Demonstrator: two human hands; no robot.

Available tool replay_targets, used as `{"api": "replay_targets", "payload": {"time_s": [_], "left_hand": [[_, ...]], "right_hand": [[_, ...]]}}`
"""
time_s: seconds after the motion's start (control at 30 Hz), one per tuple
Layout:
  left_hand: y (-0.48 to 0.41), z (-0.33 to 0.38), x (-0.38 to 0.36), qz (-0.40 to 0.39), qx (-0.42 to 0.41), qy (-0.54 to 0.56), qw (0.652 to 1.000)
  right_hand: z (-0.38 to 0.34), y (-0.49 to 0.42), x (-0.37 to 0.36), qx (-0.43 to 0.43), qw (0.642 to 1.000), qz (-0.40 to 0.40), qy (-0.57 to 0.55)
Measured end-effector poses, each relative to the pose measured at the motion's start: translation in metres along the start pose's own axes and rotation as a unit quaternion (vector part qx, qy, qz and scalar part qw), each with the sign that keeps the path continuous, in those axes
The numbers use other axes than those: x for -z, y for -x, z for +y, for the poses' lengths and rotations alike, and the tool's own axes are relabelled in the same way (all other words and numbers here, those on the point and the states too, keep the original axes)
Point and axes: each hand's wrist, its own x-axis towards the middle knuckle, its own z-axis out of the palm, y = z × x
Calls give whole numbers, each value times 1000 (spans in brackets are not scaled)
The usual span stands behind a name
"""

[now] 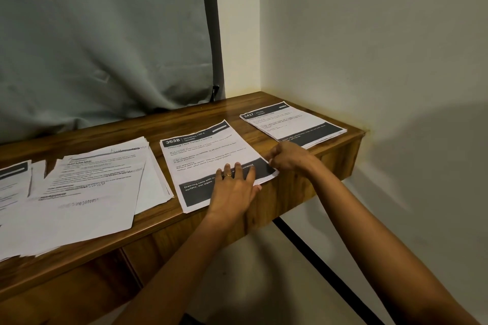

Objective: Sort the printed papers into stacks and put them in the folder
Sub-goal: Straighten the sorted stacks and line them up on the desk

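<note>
Corner setup here: a wooden shelf [264, 208] fixed against a white wall [369, 34], with a grey-green cloth [105, 34] hung behind it on the left.

Nearest the front edge, the 3638 stack [203, 155] is being handled. The left hand [233, 187] is laid flat on its lower dark band, fingers straight and spread, nothing gripped, and a gold ring [228, 175] can be seen on one finger. The right hand [291, 159] is set against the stack's right edge near the lower corner with its fingers curled in. Whether the paper is actually pinched there can't be told, tbh.

The stack's long axis runs from the front edge toward the back, and the far end leans a bit left. The header is at the far end, so the print reads upright from the person's side. White sheets, dark header bar with "3638" and "Dressing Table", a few lines of text, and a wide dark band across the near end. Its near right corner sits right at the shelf's front edge.

To the left, just beside it, a loose pile of papers [100, 187] is fanned out and blurred.

Farther back on the right, near the wall, the 2437 stack [290, 124] is laid out the same way, header far and dark band near.
</note>
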Motion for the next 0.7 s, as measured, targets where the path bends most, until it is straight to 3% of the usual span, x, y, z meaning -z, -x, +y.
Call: {"api": "replay_targets", "payload": {"time_s": [0.13, 0.3, 0.43, 0.7], "left_hand": [[0, 0, 0, 4, 8, 4, 1000], [-3, 1, 3, 20, 11, 27, 999], [-4, 0, 2, 38, 13, 29, 999], [-5, 1, 1, 56, -1, 28, 998]], "right_hand": [[7, 3, 4, -20, 999, 25, -19], [16, 12, 9, -41, 986, -24, -159], [22, 18, 6, -42, 977, -26, -205], [31, 25, -9, -35, 973, 69, -216]]}}
